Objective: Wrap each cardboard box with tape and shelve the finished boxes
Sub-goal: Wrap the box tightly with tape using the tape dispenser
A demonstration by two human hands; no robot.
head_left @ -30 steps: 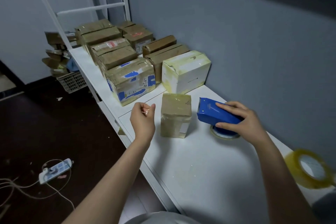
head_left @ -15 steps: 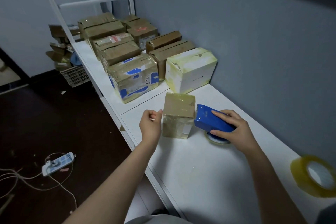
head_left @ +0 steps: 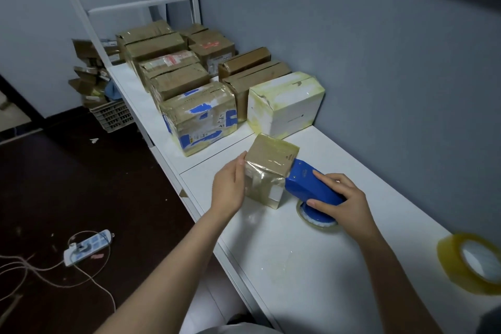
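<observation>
A small cardboard box (head_left: 271, 168), glossy with clear tape, stands on the white table (head_left: 298, 266). My left hand (head_left: 230, 190) rests against its left side, fingers fairly straight. My right hand (head_left: 341, 200) grips a blue tape dispenser (head_left: 306, 184) whose front edge touches the box's right top edge. The dispenser's tape roll (head_left: 317, 218) sits on the table below my palm.
Several taped boxes (head_left: 200, 116) and a white box (head_left: 287, 103) stand in rows along the wall behind. A spare yellowish tape roll (head_left: 471, 263) lies at the right edge. On the dark floor lie a power strip (head_left: 86, 248) and a crate (head_left: 112, 115).
My left hand moved right from beside the box until it lies against its left side. My right hand brought the dispenser left against the box's right edge.
</observation>
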